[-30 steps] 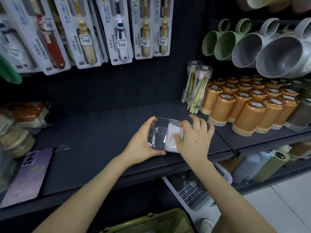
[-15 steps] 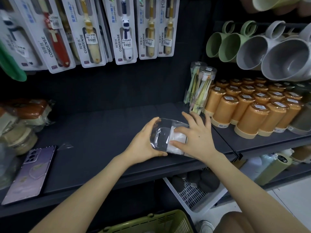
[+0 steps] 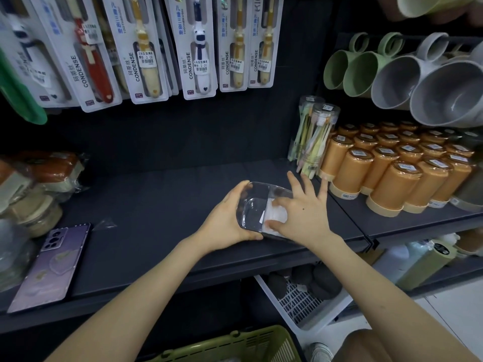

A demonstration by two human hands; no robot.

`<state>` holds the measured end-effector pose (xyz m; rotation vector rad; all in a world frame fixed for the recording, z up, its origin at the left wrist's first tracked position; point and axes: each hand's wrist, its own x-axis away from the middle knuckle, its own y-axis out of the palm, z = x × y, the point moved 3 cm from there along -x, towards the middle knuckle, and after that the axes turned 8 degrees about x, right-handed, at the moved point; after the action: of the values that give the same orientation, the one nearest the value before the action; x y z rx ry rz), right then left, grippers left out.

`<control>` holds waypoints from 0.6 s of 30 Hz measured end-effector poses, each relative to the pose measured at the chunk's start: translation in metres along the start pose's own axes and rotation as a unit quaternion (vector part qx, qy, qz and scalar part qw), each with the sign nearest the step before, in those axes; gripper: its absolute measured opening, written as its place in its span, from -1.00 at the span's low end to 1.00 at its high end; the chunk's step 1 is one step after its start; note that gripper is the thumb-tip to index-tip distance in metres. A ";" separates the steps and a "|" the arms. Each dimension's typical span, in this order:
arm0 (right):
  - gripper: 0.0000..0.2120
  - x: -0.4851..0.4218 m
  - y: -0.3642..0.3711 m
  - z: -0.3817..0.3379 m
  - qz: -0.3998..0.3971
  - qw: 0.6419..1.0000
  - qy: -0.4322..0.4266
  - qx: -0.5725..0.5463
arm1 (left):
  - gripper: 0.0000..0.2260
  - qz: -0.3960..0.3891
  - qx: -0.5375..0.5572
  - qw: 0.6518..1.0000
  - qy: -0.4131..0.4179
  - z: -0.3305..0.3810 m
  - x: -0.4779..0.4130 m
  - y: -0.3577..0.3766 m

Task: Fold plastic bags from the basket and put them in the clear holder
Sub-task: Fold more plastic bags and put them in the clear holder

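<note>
A person at a shop shelf steadies a clear plastic holder (image 3: 252, 205) that rests on the dark shelf board (image 3: 156, 212). The left hand (image 3: 224, 218) grips its left end, fingers (image 3: 241, 185) curled over the far rim and thumb along the near edge. The right hand (image 3: 304, 216) works at the holder's right half, where the thumb and forefinger pinch a folded white plastic bag (image 3: 278, 218) lying inside. The other three fingers (image 3: 294, 181) are spread wide above it. The right palm hides the holder's right end.

Just beyond the spread fingers stand clear tubes of pastel toothbrushes (image 3: 313, 137), and right of them are rows of orange lidded canisters (image 3: 392, 178). Green and grey mugs (image 3: 392, 77) hang above. Carded toothbrush packs (image 3: 198, 48) hang over the hands. Well left of the left fingers, a purple phone (image 3: 49, 265) lies face down on the shelf. Below the wrists sits an olive-green plastic basket (image 3: 235, 346), and a white slotted basket (image 3: 303, 304) pokes out from the lower shelf.
</note>
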<state>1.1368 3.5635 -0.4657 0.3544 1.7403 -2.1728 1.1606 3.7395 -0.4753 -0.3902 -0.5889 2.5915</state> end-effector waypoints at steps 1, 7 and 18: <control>-0.45 0.000 -0.001 0.003 -0.005 1.000 0.007 -0.017 | 0.03 -0.002 0.002 1.000 -0.002 0.000 -0.001 0.000; -0.50 0.002 0.001 0.016 -0.034 0.998 0.021 -0.051 | 0.00 -0.004 -0.009 1.000 -0.004 -0.001 -0.006 -0.001; -0.56 0.036 0.000 0.048 0.104 0.960 0.211 -0.151 | 0.07 0.015 0.050 0.997 -0.058 -0.015 -0.035 0.001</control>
<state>1.1041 3.5129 -0.4694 0.9278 2.1065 -1.7346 1.1953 3.7266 -0.4827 -0.2189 -0.4929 2.6726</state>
